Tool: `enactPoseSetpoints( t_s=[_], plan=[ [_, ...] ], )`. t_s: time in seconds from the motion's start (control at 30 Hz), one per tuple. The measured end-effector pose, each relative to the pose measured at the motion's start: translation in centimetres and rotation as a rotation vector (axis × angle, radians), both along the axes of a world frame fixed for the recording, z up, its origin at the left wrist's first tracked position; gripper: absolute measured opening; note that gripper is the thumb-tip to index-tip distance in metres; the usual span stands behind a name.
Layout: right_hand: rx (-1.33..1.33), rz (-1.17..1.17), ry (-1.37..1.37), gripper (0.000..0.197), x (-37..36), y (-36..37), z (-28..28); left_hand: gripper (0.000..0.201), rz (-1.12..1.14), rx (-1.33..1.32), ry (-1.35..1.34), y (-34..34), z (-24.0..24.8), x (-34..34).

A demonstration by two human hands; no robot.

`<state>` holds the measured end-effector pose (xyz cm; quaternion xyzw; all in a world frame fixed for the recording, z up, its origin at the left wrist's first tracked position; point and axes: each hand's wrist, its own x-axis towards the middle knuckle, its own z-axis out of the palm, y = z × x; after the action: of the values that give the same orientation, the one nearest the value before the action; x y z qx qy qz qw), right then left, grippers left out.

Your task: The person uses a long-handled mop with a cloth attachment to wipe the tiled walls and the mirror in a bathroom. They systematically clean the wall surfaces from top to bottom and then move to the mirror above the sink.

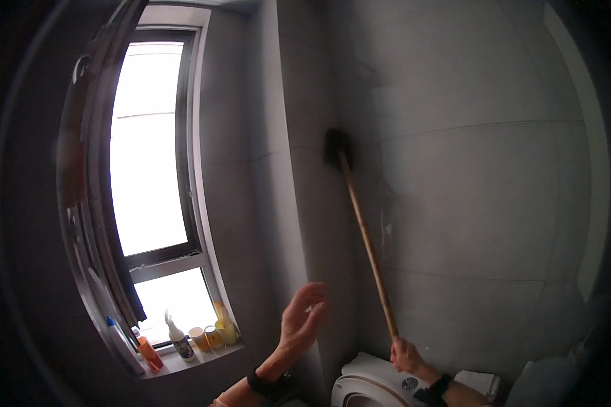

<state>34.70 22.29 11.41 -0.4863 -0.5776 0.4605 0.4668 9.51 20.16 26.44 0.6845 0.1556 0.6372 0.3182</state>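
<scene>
Brush (pixel 366 237): slanting up above the toilet (pixel 375 368), its head higher than both hands
Right hand (pixel 405 355): wrapped round its low end
Left hand (pixel 304 317): half-open, empty (blurred), up-left of the toilet

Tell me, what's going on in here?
A person's right hand grips a long wooden pole low down. Its dark, blurred head is up by the corner of the grey walls; whether it touches them is hard to tell. The left hand is raised, off the pole. A white toilet sits below, and bottles stand on the windowsill.
</scene>
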Motion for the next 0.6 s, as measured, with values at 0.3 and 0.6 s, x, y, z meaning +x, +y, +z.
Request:
enactPoseSetpoints(
  t_s=[0.3, 0.6],
  plan=[
    [0.106, 0.023, 0.102, 0.042, 0.7, 1.1, -1.6, 0.036, -0.018, -0.057, 0.105, 3.4, -3.5, 2.4],
    [0.332, -0.11, -0.015, 0.048, 0.2, 6.9, 18.7, 0.026, 0.168, -0.185, -0.053, -0.8, -4.5, -1.1]
  ],
)
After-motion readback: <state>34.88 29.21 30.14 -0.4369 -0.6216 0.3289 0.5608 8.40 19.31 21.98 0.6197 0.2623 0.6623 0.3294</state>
